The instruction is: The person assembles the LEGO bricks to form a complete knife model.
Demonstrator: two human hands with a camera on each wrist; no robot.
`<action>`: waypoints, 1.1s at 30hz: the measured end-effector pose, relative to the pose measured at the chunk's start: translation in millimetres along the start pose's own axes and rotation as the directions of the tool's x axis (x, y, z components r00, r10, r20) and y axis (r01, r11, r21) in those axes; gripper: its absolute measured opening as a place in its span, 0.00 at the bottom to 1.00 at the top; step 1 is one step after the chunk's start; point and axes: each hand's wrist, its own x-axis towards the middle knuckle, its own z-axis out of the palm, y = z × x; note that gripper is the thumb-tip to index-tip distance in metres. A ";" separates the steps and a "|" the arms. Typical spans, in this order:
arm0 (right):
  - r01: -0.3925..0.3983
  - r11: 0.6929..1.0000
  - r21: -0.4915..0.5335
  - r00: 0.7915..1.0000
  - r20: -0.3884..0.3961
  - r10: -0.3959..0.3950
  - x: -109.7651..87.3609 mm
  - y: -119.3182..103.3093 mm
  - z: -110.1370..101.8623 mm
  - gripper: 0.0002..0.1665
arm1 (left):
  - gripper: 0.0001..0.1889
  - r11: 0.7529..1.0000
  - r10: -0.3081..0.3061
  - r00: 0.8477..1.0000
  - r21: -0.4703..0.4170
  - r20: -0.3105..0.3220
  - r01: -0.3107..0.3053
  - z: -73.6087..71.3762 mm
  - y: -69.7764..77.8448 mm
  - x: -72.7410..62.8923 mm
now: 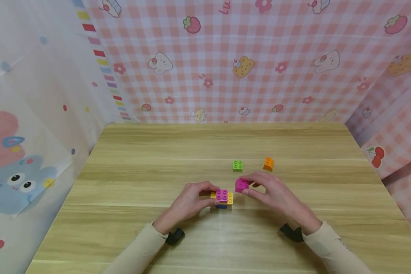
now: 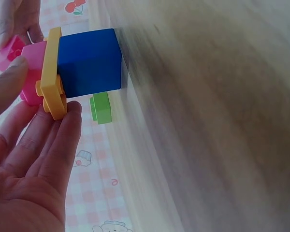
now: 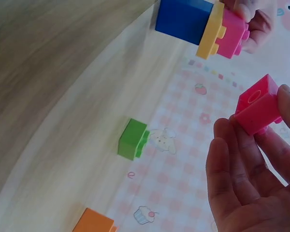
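Note:
My left hand (image 1: 189,200) holds a small stack of toy building bricks around its upper part, thumb on one side and fingers on the other. A pink brick (image 1: 222,195) tops that stack, over a yellow plate (image 2: 51,72) that juts out on both sides. Underneath sits a blue brick (image 2: 89,63), standing on the table. My right hand (image 1: 279,193) pinches a second pink brick (image 3: 258,106) between thumb and fingers, in the air just right of the stack. That brick is tilted, its hollow underside partly showing in the right wrist view.
A green brick (image 1: 238,166) lies on the wooden table (image 1: 150,152) beyond the hands. Right of it is an orange brick (image 1: 268,164) with a curved side. Patterned cloth (image 1: 205,61) hangs along the table's back, with more cloth at both sides.

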 end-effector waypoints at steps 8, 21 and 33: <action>0.035 0.999 0.030 0.999 -0.008 -0.035 3.2 -8.6 3.2 0.18 | 0.14 1.000 0.006 1.000 -0.016 -0.004 -0.006 1.1 -0.8 -0.5; 0.038 0.997 0.072 0.999 0.021 -0.040 7.6 -21.3 8.4 0.20 | 0.14 0.999 0.015 1.000 -0.044 -0.003 -0.016 0.4 0.2 -1.7; 0.070 0.995 0.072 0.997 0.010 -0.071 13.5 -28.5 15.9 0.21 | 0.14 0.999 0.047 0.999 -0.018 -0.018 -0.047 1.7 -0.6 -1.2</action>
